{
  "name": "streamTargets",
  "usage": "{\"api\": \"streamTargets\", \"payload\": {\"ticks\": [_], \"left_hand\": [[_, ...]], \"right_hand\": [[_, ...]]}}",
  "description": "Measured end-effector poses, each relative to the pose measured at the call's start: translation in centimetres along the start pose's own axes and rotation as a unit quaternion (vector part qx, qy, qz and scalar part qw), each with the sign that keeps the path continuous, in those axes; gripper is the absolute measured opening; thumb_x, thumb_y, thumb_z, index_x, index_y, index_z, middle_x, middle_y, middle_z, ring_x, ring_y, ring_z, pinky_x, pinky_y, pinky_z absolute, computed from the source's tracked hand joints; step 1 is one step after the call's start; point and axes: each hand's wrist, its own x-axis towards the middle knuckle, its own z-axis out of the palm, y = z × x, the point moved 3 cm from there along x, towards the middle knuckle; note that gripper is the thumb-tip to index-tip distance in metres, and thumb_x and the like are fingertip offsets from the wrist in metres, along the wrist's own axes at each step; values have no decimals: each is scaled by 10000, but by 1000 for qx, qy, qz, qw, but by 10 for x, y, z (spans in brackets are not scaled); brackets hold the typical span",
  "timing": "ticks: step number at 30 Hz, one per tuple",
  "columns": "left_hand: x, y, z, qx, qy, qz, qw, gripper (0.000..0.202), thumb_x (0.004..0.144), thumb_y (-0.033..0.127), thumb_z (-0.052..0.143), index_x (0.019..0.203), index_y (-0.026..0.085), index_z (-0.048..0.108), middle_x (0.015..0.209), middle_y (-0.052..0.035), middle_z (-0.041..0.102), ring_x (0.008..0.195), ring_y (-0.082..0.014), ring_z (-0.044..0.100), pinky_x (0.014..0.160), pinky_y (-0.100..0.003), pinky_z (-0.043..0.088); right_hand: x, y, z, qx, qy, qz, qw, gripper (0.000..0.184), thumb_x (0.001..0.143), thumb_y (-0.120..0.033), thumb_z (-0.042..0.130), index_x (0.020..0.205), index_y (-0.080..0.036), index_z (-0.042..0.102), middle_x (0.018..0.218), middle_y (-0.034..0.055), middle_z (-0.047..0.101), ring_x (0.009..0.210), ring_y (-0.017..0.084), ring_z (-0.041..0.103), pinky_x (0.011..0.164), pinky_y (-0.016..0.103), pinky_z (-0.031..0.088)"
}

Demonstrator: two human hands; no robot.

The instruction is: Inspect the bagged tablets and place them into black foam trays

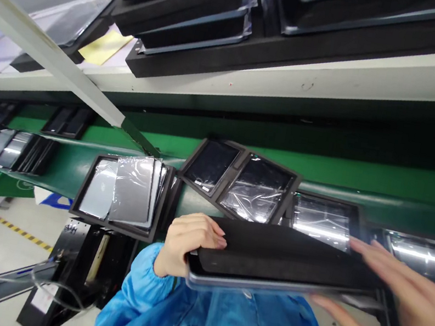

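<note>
My left hand (pixel 187 241) grips the left end of a flat black foam tray (pixel 285 258) with a grey tablet-like slab under it, held edge-on in front of my blue smock. Fingers curl over the top of the tray. My right hand (pixel 396 315) holds the right end, with long fingers stretched along the top and thumb below. Both hands hold the stack level at chest height, just in front of the green conveyor belt (pixel 364 182).
On the belt lie black trays with bagged devices: one (pixel 125 192) left of my hands, a double one (pixel 239 180) above them, another (pixel 322 219) to the right. Stacked black foam trays (pixel 206 27) fill the white shelf above. A black machine stand (pixel 78 268) is lower left.
</note>
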Motion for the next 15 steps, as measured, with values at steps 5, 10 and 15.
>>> {"api": "streamTargets", "payload": {"ticks": [5, 10, 15], "left_hand": [[25, 28, 27, 131, -150, 68, 978, 296, 1046, 206, 457, 853, 152, 675, 744, -72, 774, 643, -179, 723, 883, -366, 630], [36, 41, 22, 211, -218, 49, 952, 363, 1079, 366, 416, 1148, 124, 678, 980, -113, 804, 1007, -259, 764, 1211, -515, 408], [3, 12, -19, 201, -136, -61, 968, 518, 978, 464, 639, 1419, 203, 561, 1279, -137, 752, 1271, -309, 678, 1276, -587, 268]], "right_hand": [[15, -46, 49, -47, -135, -144, 979, 613, 991, -208, 525, 1595, -198, 416, 1267, 135, 708, 1153, 325, 665, 1040, 550, 493], [17, -35, 63, 130, -87, -85, 984, 138, 968, -202, 626, 1073, -248, 704, 953, 64, 784, 811, 258, 739, 728, 417, 577], [9, 0, 53, 279, -24, -54, 958, 262, 1065, -398, 493, 1054, -286, 730, 900, 71, 810, 769, 288, 781, 731, 465, 589]]}}
